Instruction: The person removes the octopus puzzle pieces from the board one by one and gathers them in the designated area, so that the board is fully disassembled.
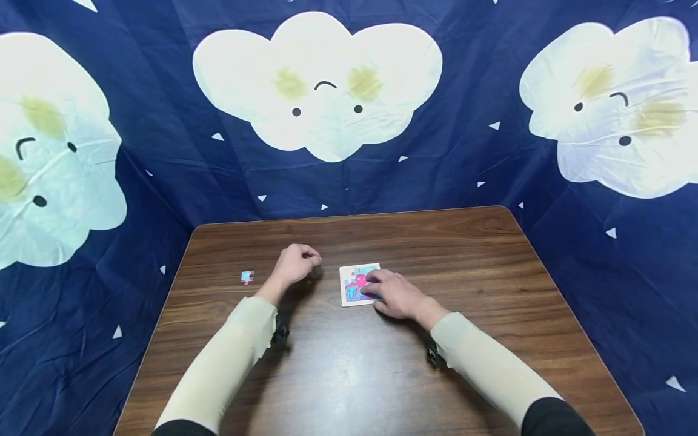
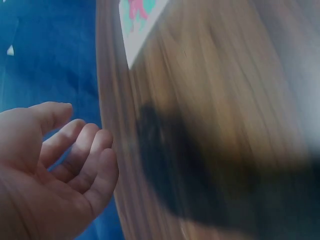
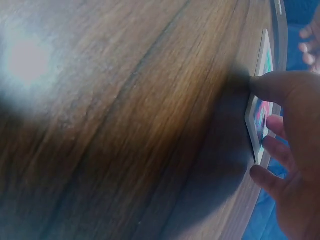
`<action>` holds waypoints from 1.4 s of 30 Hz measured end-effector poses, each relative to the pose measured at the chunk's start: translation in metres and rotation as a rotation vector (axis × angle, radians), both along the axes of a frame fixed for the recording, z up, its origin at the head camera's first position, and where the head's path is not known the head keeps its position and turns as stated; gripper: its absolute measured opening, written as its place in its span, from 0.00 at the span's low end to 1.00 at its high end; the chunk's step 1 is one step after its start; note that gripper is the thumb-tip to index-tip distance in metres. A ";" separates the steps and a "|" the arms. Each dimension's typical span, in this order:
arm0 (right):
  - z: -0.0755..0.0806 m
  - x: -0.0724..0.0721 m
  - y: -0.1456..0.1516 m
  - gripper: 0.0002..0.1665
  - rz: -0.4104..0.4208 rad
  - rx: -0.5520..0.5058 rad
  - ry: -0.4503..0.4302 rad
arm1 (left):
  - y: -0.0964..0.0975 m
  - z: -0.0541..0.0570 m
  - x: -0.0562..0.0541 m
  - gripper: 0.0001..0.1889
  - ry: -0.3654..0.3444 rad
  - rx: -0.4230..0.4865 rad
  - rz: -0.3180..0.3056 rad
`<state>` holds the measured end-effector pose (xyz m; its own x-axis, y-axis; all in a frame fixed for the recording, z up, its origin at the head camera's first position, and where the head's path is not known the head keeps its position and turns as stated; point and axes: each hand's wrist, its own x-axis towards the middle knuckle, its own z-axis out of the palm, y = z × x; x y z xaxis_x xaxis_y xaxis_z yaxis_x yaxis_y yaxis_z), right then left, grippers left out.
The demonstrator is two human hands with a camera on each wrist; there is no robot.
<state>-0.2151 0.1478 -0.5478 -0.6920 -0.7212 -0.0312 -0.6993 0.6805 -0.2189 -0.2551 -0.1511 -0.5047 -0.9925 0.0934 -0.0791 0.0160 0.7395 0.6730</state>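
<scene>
A small jigsaw puzzle (image 1: 351, 295) in a white frame lies on the table, with a pink figure on blue and a pale patch near its upper left. Spread across its right side, my right hand (image 1: 400, 295) touches the picture with its fingers; the thumb (image 3: 270, 87) is at the frame's edge. My left hand (image 1: 295, 264) hovers left of the puzzle, its fingers (image 2: 105, 175) loosely bent and nothing visible between them. Farther left lies a loose jigsaw piece (image 1: 247, 277) in blue and pink.
The brown wooden table (image 1: 338, 369) has rounded far corners. Dark blue cloth (image 1: 463, 151) with white cloud faces hangs behind it and along both sides.
</scene>
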 end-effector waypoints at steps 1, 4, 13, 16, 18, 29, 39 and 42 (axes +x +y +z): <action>0.000 0.000 0.001 0.26 -0.005 0.007 0.003 | 0.008 0.000 -0.001 0.10 -0.006 0.007 -0.011; -0.001 0.000 0.002 0.27 -0.014 0.022 0.005 | 0.029 -0.003 -0.004 0.09 -0.012 -0.008 -0.043; -0.002 0.000 0.000 0.33 -0.026 0.000 -0.003 | 0.071 -0.010 -0.008 0.08 -0.083 -0.111 -0.112; -0.003 -0.001 -0.001 0.32 -0.030 0.006 0.015 | 0.078 -0.009 -0.006 0.09 -0.120 -0.142 -0.123; -0.003 -0.001 -0.001 0.32 -0.031 0.011 0.028 | 0.081 -0.010 -0.005 0.09 -0.141 -0.163 -0.130; -0.004 0.000 0.001 0.29 -0.037 -0.003 0.058 | 0.088 -0.013 -0.005 0.07 -0.150 -0.204 -0.156; -0.002 -0.001 0.000 0.28 -0.032 -0.014 0.034 | 0.092 -0.017 -0.007 0.05 -0.131 -0.211 -0.161; -0.001 -0.001 0.000 0.28 -0.031 -0.011 0.035 | 0.093 -0.018 -0.008 0.10 -0.130 -0.207 -0.152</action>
